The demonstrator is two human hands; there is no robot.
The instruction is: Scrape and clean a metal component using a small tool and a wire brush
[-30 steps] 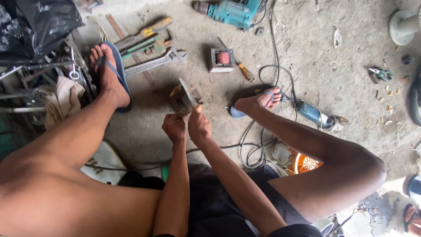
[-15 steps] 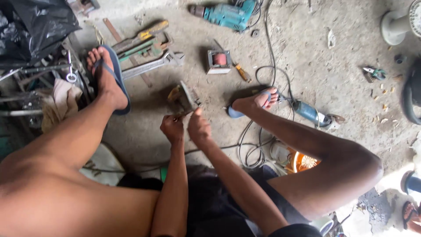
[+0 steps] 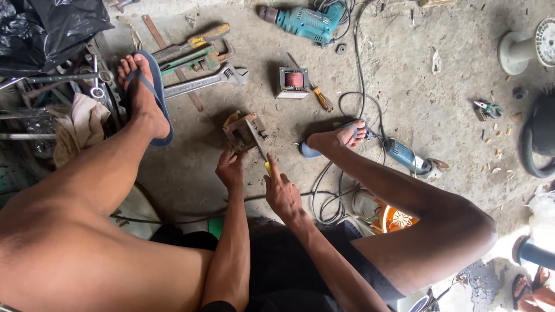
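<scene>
Since a second ago, both hands have shifted slightly toward the person. Left hand [image 3: 230, 169] grips the rusty transformer core [image 3: 243, 133] on the concrete floor [image 3: 191, 167] between the feet; right hand [image 3: 281, 193] grasps a yellow-handled screwdriver [image 3: 258, 144] against it.

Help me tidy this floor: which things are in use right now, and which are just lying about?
In use: rusty metal block, gripped by the left hand; yellow-handled screwdriver, held by the right hand.

Lying about: teal drill, adjustable wrench, small transformer, angle grinder, empty spool.
</scene>
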